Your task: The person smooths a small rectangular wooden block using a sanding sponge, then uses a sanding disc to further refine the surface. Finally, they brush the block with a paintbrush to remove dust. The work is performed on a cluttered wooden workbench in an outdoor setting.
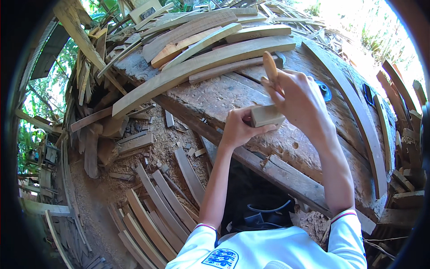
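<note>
While the small pale rectangular wooden block (266,115) sits at the middle of everything, the scene is best read outward from it, left to right. Well left of the block and lower, on the ground strewn with shavings, lie flat curved brown wooden slats (152,210) fanned side by side. Left of the block and higher, a long pale curved wooden plank (197,67) runs across the rough weathered wooden worktop (215,96), with a heap of more offcuts behind it.

Just left of the block comes the left hand (238,127), reaching up from below; its fingers are curled around the block's left end and underside, clamped on it. The block's long axis runs roughly left to right, tilted slightly, and it is held up above the worktop's front edge, not resting on it as far as I can tell.

Directly right of and above the block is the right hand (298,101), closed around a slim light-brown wooden handle (270,66) that stands upward out of the fist; the tool's working end is hidden by the hand, so what kind of tool it is cannot be told. This hand touches or nearly touches the block's right end, so both hands are about equally near it, the left one carrying it.

Farther right of the block, a small blue round object (324,91) lies on the worktop, and beyond it a long dark curved wooden strip (358,112) sweeps down the worktop's right side
</note>
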Action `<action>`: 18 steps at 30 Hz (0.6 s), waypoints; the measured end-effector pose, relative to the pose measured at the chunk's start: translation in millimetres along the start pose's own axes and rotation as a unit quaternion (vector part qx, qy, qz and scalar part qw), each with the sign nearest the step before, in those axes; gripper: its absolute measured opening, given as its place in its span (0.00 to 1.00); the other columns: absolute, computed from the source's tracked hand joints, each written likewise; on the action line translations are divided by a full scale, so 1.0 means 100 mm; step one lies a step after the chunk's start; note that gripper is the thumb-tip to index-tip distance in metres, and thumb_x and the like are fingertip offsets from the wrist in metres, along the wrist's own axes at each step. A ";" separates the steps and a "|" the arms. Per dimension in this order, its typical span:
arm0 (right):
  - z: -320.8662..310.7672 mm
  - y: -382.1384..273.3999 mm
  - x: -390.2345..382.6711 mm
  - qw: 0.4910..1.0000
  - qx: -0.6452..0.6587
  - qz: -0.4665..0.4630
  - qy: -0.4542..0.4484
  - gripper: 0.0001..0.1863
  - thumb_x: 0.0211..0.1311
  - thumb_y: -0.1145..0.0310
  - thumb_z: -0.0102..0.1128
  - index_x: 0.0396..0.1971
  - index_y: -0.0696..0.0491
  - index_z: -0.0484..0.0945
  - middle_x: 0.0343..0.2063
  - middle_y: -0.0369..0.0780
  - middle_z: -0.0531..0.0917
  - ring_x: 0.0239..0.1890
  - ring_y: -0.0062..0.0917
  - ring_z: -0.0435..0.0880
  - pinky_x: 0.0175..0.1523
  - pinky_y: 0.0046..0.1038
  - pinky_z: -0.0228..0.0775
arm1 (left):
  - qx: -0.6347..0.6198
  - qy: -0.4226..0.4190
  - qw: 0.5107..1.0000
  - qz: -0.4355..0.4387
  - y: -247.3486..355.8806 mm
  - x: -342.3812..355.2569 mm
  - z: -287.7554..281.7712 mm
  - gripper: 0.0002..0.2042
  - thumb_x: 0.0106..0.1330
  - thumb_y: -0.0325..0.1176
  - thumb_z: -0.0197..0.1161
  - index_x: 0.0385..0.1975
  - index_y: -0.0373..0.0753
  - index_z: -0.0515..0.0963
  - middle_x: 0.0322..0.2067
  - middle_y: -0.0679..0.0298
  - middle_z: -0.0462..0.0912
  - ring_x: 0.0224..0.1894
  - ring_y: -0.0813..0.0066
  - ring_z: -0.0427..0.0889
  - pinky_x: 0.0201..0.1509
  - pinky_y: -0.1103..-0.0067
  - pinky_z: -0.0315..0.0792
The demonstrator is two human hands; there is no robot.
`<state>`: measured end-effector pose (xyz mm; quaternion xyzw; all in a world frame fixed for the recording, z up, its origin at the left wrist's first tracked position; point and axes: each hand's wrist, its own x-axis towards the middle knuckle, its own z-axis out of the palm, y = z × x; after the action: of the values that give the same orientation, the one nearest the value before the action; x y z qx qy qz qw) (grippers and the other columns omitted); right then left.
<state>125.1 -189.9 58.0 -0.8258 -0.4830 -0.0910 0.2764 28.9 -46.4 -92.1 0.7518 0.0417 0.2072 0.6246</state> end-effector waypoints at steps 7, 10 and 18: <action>0.17 -0.18 -0.07 0.987 0.114 -0.103 -0.043 0.09 0.61 0.70 0.72 0.37 0.57 0.84 0.32 0.45 0.88 0.30 0.36 0.90 0.37 0.38 0.84 | 0.026 0.030 0.998 0.057 -0.04 0.02 -0.04 0.21 0.55 0.37 0.86 0.45 0.33 0.88 0.36 0.65 0.93 0.36 0.82 0.90 0.41 0.80 0.83; 0.03 -0.03 0.02 0.995 0.095 -0.019 -0.018 0.12 0.70 0.61 0.72 0.39 0.56 0.88 0.28 0.45 0.88 0.27 0.31 0.88 0.36 0.36 0.80 | -0.014 -0.009 0.999 -0.027 0.00 0.00 0.00 0.24 0.52 0.41 0.88 0.44 0.33 0.88 0.34 0.63 0.93 0.36 0.82 0.90 0.41 0.79 0.83; 0.13 -0.04 -0.04 0.995 0.061 -0.058 -0.061 0.09 0.67 0.68 0.71 0.42 0.56 0.89 0.31 0.44 0.90 0.29 0.31 0.90 0.35 0.34 0.81 | 0.104 -0.039 0.993 -0.034 0.09 0.01 -0.10 0.25 0.53 0.40 0.88 0.46 0.32 0.89 0.37 0.62 0.94 0.37 0.81 0.91 0.43 0.79 0.84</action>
<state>118.3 -184.3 46.8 -0.7822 -0.5506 -0.0269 0.2903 24.5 -38.3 -81.9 0.8183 0.0640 0.1504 0.5510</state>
